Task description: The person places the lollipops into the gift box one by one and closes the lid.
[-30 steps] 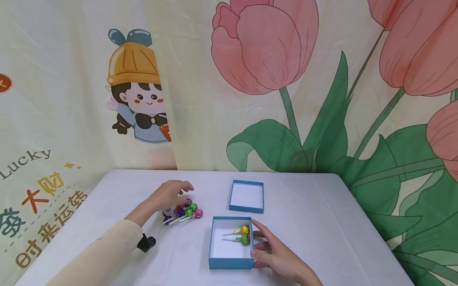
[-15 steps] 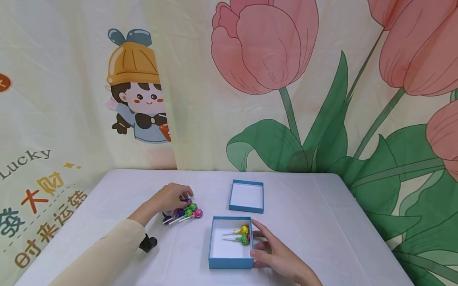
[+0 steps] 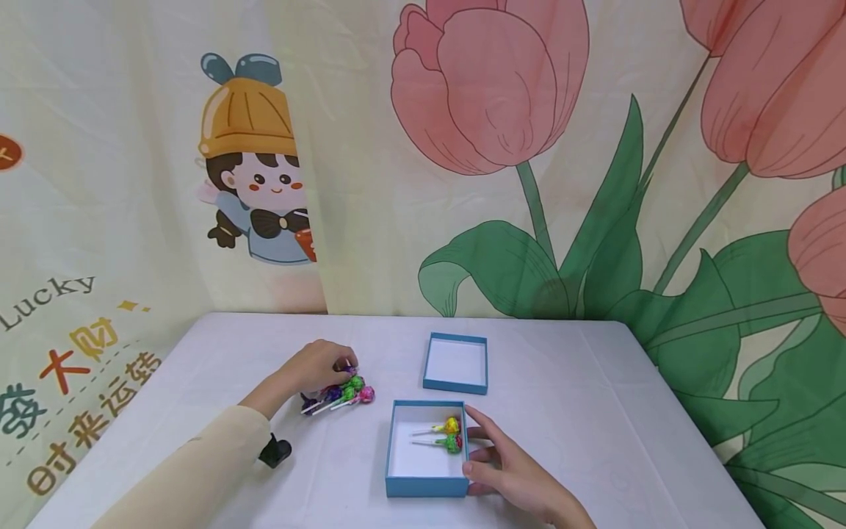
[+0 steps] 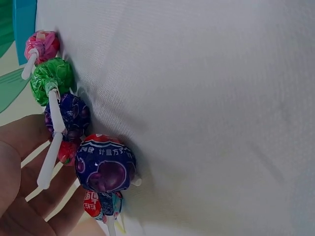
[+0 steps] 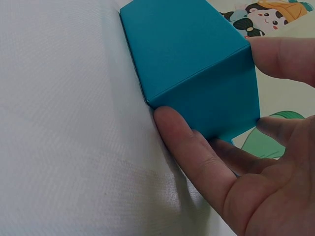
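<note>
Lollipops [image 3: 348, 394] lie bunched at the left hand [image 3: 320, 365]; we cannot tell whether it pinches one. Overlapping sticks [image 4: 50, 161] could, we judge, drag neighbours along. The right hand's [image 3: 512, 469] spread fingers touch the box [image 3: 426, 487].

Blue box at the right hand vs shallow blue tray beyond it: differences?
Depth: the blue, white-lined rectangular box has taller walls than the shallow blue, white-lined rectangular tray.
Place: the box is nearer in the head view; the tray farther.
Contact: the right hand touches the box; neither hand touches the tray.
Shared: both open upward.
</note>
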A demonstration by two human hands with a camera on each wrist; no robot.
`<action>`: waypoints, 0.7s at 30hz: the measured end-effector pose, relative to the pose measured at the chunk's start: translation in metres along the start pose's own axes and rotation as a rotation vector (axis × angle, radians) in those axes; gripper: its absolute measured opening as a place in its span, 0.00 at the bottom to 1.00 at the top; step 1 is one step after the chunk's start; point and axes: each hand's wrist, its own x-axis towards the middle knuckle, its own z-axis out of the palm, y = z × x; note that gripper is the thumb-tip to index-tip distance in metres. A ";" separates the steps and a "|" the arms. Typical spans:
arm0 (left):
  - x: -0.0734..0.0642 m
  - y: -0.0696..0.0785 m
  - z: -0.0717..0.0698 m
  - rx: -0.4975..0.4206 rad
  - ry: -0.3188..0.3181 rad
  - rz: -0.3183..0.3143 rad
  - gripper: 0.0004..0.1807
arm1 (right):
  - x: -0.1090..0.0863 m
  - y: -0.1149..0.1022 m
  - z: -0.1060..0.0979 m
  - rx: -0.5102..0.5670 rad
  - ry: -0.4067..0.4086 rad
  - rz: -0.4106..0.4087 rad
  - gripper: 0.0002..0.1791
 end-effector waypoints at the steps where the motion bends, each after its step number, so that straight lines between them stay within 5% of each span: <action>1: 0.000 0.000 0.000 0.000 0.004 0.009 0.09 | 0.000 0.000 0.000 0.001 0.000 -0.001 0.48; 21: 0.000 0.015 -0.013 0.004 0.092 0.017 0.10 | 0.000 -0.001 0.000 -0.005 -0.001 -0.003 0.48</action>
